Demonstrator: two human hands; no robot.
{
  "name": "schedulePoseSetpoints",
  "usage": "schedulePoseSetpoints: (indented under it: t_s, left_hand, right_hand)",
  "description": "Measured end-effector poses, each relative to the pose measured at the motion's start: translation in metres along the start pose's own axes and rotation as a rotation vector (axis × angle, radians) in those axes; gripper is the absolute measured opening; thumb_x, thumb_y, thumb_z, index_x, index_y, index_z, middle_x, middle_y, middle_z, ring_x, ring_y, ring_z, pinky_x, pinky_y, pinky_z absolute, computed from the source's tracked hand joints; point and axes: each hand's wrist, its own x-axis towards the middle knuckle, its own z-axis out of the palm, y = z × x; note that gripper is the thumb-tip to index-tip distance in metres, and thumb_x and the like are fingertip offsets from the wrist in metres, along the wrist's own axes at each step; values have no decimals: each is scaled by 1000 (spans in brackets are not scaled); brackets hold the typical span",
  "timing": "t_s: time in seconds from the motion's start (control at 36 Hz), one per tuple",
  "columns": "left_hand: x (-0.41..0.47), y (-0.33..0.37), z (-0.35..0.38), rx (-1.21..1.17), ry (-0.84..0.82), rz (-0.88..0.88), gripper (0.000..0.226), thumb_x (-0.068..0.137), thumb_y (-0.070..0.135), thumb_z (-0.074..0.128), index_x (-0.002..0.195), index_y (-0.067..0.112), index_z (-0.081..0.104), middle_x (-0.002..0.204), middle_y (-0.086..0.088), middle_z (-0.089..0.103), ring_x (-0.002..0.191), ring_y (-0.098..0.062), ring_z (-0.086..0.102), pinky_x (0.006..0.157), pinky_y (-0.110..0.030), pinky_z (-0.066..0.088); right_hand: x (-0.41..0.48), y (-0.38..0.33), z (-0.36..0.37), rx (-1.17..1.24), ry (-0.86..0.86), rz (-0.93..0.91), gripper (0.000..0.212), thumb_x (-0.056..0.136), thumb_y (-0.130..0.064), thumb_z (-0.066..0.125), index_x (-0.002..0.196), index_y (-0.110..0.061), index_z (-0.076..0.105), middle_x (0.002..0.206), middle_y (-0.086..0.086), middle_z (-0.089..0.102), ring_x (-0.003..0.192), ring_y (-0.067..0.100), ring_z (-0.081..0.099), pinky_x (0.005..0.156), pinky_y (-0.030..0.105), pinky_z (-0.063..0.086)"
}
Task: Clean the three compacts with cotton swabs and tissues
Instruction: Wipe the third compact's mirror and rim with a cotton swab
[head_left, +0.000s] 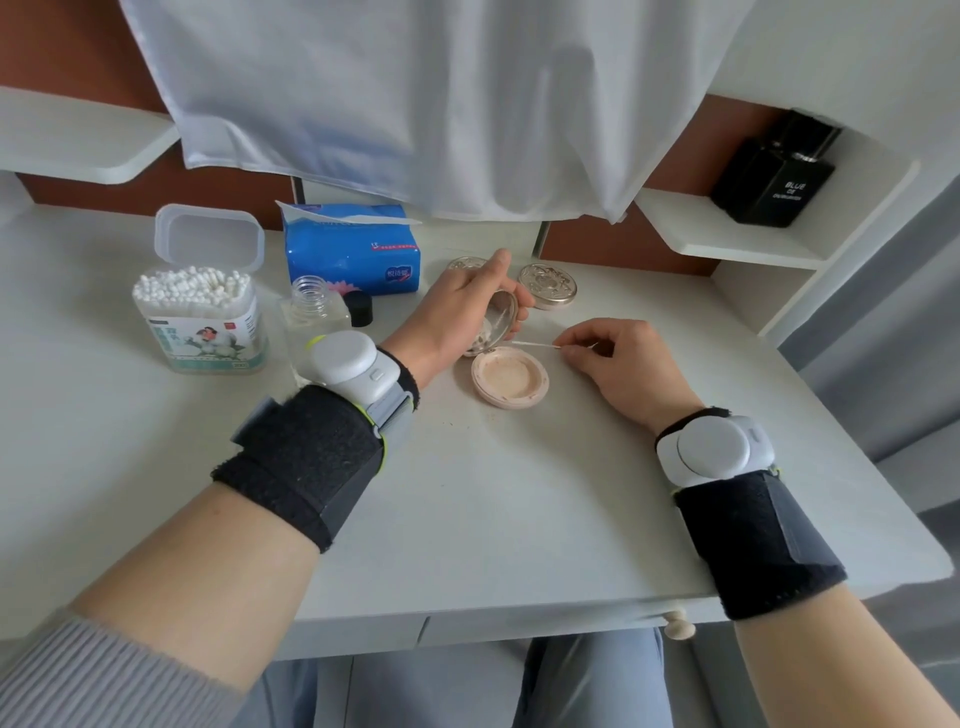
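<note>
An open pink compact (510, 378) lies on the white table, its powder pan facing up. My left hand (457, 317) grips its raised mirror lid. My right hand (618, 358) pinches a cotton swab (535, 345) whose tip points left at the hinge area of the lid. A closed gold compact (547, 286) sits just behind, and another gold compact (464, 264) shows partly behind my left hand. A box of cotton swabs (200, 317) with its lid flipped up stands at the left. A blue tissue pack (352, 249) lies beside it.
A small clear bottle (315, 312) stands uncapped in front of the tissue pack, its black cap (360, 308) next to it. A black perfume bottle (776, 174) stands on the right shelf. White cloth (415, 104) hangs over the back. A drawer knob (678, 626) juts from the table's front.
</note>
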Motion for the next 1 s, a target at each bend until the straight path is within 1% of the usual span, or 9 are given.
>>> schedulePoseSetpoints:
  t_s: [0.06,0.17,0.28,0.42,0.53,0.67,0.75,0.89,1.0]
  left_hand:
    - [0,-1,0,6,7,3,56,104,38,30,93,-3,68,86,-16,66,78,-22,63,77,-29,54]
    - [1,-1,0,-16,-1,-13,56,103,38,31,94,-2,68,85,-14,66,76,-20,64,70,-23,54]
    - [2,-3,-1,-10,6,-2,56,103,39,31,93,-1,68,85,-13,66,76,-19,64,70,-24,54]
    - [2,-1,1,-20,-4,-13,56,103,39,30,94,-2,68,86,-13,65,75,-18,64,69,-22,54]
    - [2,-3,0,10,12,-2,54,103,40,30,89,4,69,87,-13,67,77,-18,65,74,-26,54]
    - [2,-2,1,-19,8,-8,54,103,39,31,86,5,68,85,-13,66,74,-18,65,72,-25,55]
    - [3,-3,0,15,20,7,53,103,40,30,85,8,69,86,-13,68,76,-18,66,77,-28,54]
    - [2,-2,0,-23,1,-4,53,103,40,31,87,5,68,85,-14,65,74,-18,64,70,-24,55]
    - [2,-2,0,10,11,10,52,103,40,30,84,9,68,86,-13,66,74,-17,64,68,-22,54]
  right_hand:
    - [0,0,-1,24,34,15,11,88,-18,64,86,-27,71,69,-16,59,59,1,49,58,6,37]
    - [-2,-3,0,1,-60,-27,12,88,-17,65,85,-27,71,70,-14,60,59,-1,49,58,4,38]
    - [0,-1,0,9,20,1,10,88,-18,64,88,-24,73,69,-16,58,60,2,49,57,3,36]
    - [-3,-5,0,-14,-65,-50,11,88,-17,65,87,-25,73,69,-17,59,61,0,50,59,4,37]
    - [-1,-3,0,16,10,-8,10,88,-19,65,88,-25,73,69,-17,59,59,2,49,59,6,37]
    - [-4,-5,1,-1,-51,-33,11,88,-18,64,87,-25,73,69,-15,59,62,5,50,59,4,38]
    - [-2,-4,1,12,9,-16,10,88,-19,65,89,-23,74,70,-16,60,61,4,50,58,4,38]
    - [-4,-5,2,13,-59,-47,12,88,-18,65,86,-27,72,66,-18,58,59,1,50,59,4,37]
    - [0,-1,1,39,43,10,11,88,-20,64,85,-28,72,66,-14,58,55,-3,49,55,5,37]
